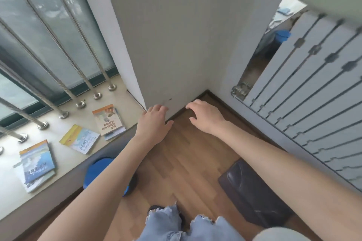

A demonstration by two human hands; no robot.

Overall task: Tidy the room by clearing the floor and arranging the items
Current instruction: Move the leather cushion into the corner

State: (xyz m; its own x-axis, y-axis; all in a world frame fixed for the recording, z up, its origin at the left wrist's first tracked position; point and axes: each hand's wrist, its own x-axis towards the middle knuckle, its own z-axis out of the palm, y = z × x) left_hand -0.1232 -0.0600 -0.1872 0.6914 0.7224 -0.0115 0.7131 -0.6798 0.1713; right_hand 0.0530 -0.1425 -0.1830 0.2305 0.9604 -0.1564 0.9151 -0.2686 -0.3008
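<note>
Starting with the wooden floor (186, 162), which fills the lower middle of the frame, we see two things on it: a blue stool (98, 170) at lower left, partly under our left forearm, and a dark brown bin-like object (252, 191) at lower right; we cannot tell exactly what it is. Three books (108, 121) lie on the pale window sill (66, 164) along the left side, spaced apart and at different angles. We judge they need squaring into one pile.

Our left hand (154, 121) reaches toward the frame's centre, near the sill's end and the wall (166, 45), fingers loose and gripping nothing. Our right hand (205, 116), just right of centre, hovers over the corner with fingers gently bent, likewise empty. Both are stretched forward, probably ready for the next pickup.

Window bars (58, 45) cross the upper left, and a white folding screen (313, 94) fills the right.
</note>
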